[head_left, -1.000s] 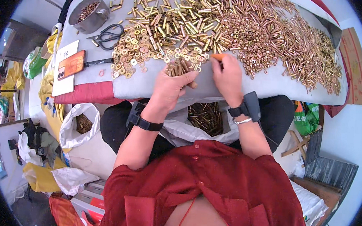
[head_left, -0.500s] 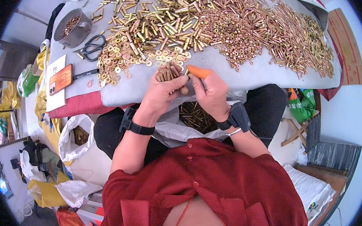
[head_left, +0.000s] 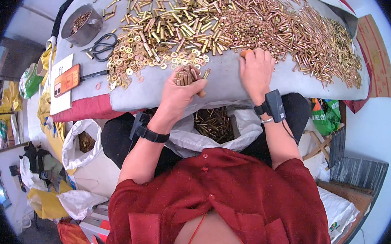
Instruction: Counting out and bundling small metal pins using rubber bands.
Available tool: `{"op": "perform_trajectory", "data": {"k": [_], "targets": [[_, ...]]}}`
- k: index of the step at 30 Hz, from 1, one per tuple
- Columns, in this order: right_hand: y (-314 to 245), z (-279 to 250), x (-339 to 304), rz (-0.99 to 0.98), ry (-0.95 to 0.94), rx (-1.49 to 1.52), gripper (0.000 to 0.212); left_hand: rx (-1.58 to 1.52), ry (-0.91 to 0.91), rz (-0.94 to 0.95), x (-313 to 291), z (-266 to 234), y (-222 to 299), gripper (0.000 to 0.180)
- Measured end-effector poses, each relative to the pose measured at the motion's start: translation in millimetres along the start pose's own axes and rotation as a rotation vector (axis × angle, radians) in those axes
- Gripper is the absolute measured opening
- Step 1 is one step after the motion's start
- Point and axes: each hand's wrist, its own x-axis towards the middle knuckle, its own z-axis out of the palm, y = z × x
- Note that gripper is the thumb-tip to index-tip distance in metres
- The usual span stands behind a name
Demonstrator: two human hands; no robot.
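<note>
My left hand (head_left: 183, 91) is closed around a bundle of brass-coloured bolts (head_left: 186, 77), just off the near edge of the washers. By its thumb, a short metal sleeve (head_left: 206, 73) stands up at the bundle's right side. My right hand (head_left: 256, 76) lies back-up over the table, its bent fingers at the near edge of a pile of small nuts (head_left: 249, 31). An orange cover (head_left: 244, 54) shows on one of its fingers. The fingertips are hidden, so I cannot tell whether they pinch anything. Flat washers (head_left: 129, 63) lie spread left of my left hand.
Loose metal sleeves (head_left: 175, 27) and thin bolts (head_left: 318, 49) heap across the grey-covered table (head_left: 220, 85). At the left are a metal pot (head_left: 86, 35), black scissors (head_left: 103, 46) and an orange phone (head_left: 67, 80). A white sack (head_left: 245, 127) of metal pieces sits open between my knees.
My right hand has left the bundle and moved up and right to the nut pile. My left hand still holds the bolts, almost in place.
</note>
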Motion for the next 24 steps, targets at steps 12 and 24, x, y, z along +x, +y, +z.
{"op": "perform_trajectory", "data": {"k": [12,24], "targets": [[-48,-29,-8,0.437,-0.279,1.266,0.01,-0.002,-0.102,0.052,2,-4,-3,0.031],[-38,-37,-19,0.482,-0.393,1.355,0.025,0.223,-0.138,0.1,-4,-3,-7,0.027]]}}
